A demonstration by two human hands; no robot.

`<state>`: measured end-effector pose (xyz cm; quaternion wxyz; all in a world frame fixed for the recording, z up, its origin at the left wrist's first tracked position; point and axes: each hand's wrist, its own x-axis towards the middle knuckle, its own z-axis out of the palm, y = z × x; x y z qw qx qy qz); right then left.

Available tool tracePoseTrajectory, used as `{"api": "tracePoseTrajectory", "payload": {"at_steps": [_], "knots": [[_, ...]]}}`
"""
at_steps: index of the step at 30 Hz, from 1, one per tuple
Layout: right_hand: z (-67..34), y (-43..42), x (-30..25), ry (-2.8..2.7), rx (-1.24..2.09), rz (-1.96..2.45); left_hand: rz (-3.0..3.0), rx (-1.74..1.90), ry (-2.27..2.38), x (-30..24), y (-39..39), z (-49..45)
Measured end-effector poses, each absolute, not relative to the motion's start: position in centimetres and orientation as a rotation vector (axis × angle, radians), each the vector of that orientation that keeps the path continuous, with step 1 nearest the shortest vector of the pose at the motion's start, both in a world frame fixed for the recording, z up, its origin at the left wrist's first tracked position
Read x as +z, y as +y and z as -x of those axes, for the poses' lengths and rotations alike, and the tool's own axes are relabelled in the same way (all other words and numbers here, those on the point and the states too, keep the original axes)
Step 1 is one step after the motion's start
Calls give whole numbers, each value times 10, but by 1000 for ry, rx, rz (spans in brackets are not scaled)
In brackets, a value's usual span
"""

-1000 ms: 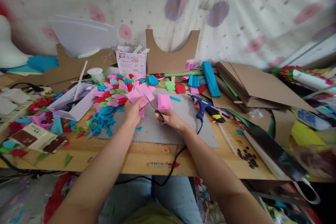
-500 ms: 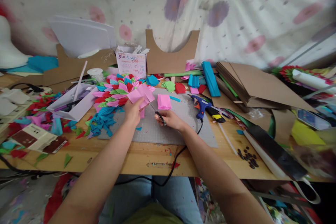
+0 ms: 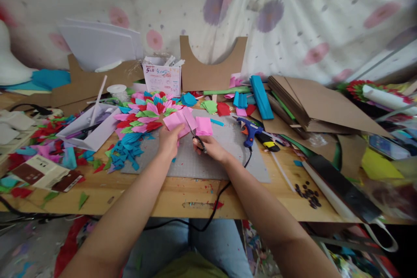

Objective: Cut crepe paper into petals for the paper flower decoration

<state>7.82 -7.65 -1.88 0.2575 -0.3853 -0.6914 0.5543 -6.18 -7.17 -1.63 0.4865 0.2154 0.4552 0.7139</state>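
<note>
Head view: the left hand [image 3: 168, 138] grips a piece of pink paper [image 3: 173, 120], its thumb lying over the lower part of the sheet, while the right hand [image 3: 211, 147] grasps a pair of scissors [image 3: 194, 134] by the handles, the blades pointing up and away toward the paper. The pink paper is raised above the grey mat [image 3: 228, 163], in front of a mound of colourful petals [image 3: 148, 115] and just left of a stack of pink squares [image 3: 203, 126] lying on that mat. The blades meet the right part of the sheet, though whether they straddle its edge or merely lie across it is too small to tell. The step in hand looks like cutting the pink paper to shape. The next move seems to call for a steady left grip, with fingertips clear of the blades, and a controlled squeeze of the right hand along the intended line. Off to the right, a blue glue gun [image 3: 249, 132] rests on the mat, apart from both hands, and curled blue paper strips [image 3: 125, 152] lie left of the left hand, near the mat's left side.
</note>
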Motion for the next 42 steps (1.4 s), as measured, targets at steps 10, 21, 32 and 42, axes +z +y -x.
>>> {"api": "tracePoseTrajectory", "payload": {"at_steps": [10,21,32,42], "knots": [[-78,-72,-28,-1844,1505,1030,-500,1731,1079,-12,-73,62],[-78,-71,-28,-1867,1458,1065,-495,1701,1104,-10,-74,64],[-80,-74,-20,-1918,1525,967,-624,1693,1140,-17,-75,61],[-79,-75,-20,-1892,1474,1019,-645,1659,1218,-15,-78,58]]}}
